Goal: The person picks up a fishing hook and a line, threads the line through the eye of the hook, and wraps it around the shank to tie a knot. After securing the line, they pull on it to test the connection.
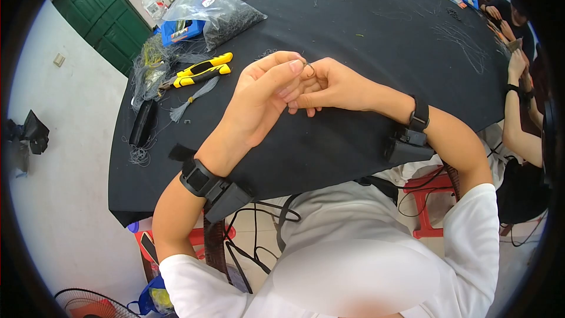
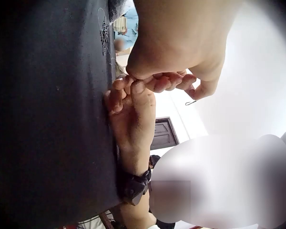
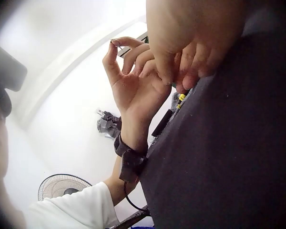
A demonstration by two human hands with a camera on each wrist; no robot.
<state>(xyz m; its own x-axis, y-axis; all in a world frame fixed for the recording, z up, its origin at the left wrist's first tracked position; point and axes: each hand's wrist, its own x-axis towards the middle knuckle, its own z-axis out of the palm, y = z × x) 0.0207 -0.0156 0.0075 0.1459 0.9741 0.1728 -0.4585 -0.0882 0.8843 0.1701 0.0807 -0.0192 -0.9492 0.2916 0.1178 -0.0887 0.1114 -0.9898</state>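
Note:
Above the black-covered table [image 1: 329, 147], my left hand [image 1: 259, 94] pinches a small dark fish hook [image 1: 311, 72] between thumb and index fingertip. The bend of the hook [image 2: 190, 102] sticks out past those fingertips in the left wrist view. My right hand [image 1: 336, 85] meets the left one, fingers bent and thumb against the index finger. In the left wrist view, the right thumb [image 2: 139, 88] lies right at the left hand's lower fingers. Whether a thin line runs between the right thumb and finger, I cannot tell.
Left on the table are yellow-black pliers [image 1: 203, 72], a tied bundle of grey line [image 1: 191, 101], a black slim case [image 1: 143, 123] and tangled line [image 1: 150, 70]. Behind stand a clear bag of small dark pieces [image 1: 229, 20] and a blue box [image 1: 179, 32]. Another person's arms [image 1: 518, 100] are at right.

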